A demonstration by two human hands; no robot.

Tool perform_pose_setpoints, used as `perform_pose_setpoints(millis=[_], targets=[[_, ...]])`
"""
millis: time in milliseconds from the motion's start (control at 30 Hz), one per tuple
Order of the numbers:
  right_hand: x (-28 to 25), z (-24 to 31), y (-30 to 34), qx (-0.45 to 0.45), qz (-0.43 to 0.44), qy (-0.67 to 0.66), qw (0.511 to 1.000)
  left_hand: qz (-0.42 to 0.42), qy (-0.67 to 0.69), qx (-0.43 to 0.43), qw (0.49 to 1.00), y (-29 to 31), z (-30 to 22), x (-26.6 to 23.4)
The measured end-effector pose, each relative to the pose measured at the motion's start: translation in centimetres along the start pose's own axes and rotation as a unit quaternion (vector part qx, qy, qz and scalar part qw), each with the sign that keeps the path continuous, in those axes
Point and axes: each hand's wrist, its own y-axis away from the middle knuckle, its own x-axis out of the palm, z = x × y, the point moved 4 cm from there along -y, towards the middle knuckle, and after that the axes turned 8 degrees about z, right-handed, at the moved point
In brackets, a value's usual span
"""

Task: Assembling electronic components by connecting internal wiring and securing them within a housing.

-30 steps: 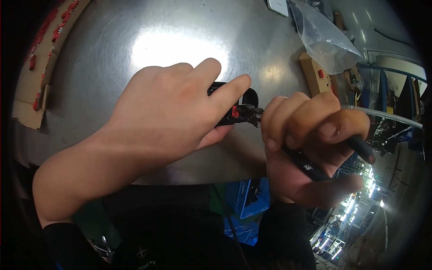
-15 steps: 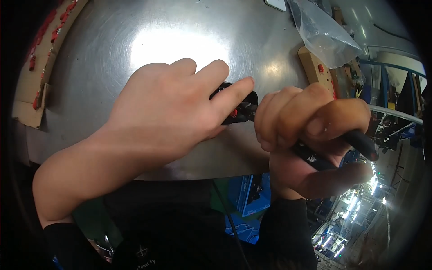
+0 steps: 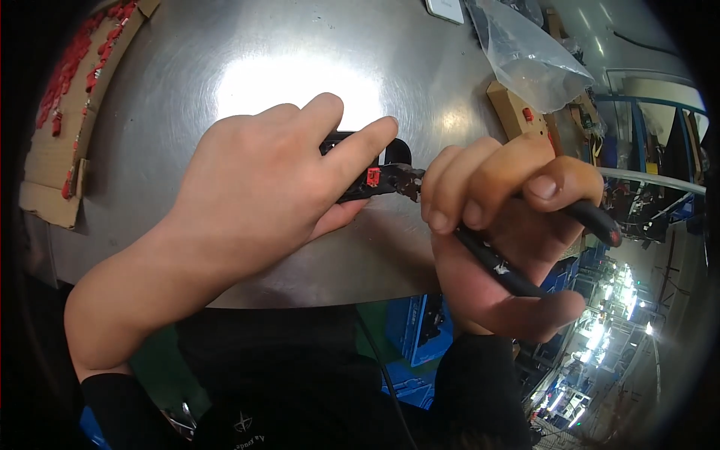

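My left hand [image 3: 262, 176] is closed over a black plastic part [image 3: 397, 152] above the metal table, its fingers hiding most of it. A small red piece [image 3: 373, 177] shows on the near side of that part. My right hand [image 3: 499, 184] is wrapped round the handles of a pair of pliers [image 3: 502, 274] with worn black grips. The two handles stand apart, one under the curled fingers and one along the thumb side. The dark, scuffed head of the pliers reaches left to the part beside the red piece; whether it grips the red piece, I cannot tell.
The shiny metal table [image 3: 172, 82] has a curved near edge. A cardboard tray [image 3: 56, 172] with many red pieces lies at the left. Far right are a cardboard box [image 3: 510, 109], a clear plastic bag [image 3: 529, 64] and a white phone-like object [image 3: 446, 9]. Blue crates [image 3: 411, 330] stand below the table.
The plier handles have spread wider and my right fingers have loosened a little. My left hand and the black part have shifted slightly left, and the red piece shows more fully.
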Motion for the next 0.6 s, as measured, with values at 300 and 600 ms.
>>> perform_pose_setpoints(millis=[300,600], targets=[[0.7,-0.2,-0.2,0.016,0.012,0.02,1.0,0.004,-0.003,0.004,1.0,-0.2,-0.1,0.0],[0.4,0.2,-0.5,-0.024,0.016,-0.016,0.999,0.028,0.073,0.037,0.996,0.0,1.8,0.3]])
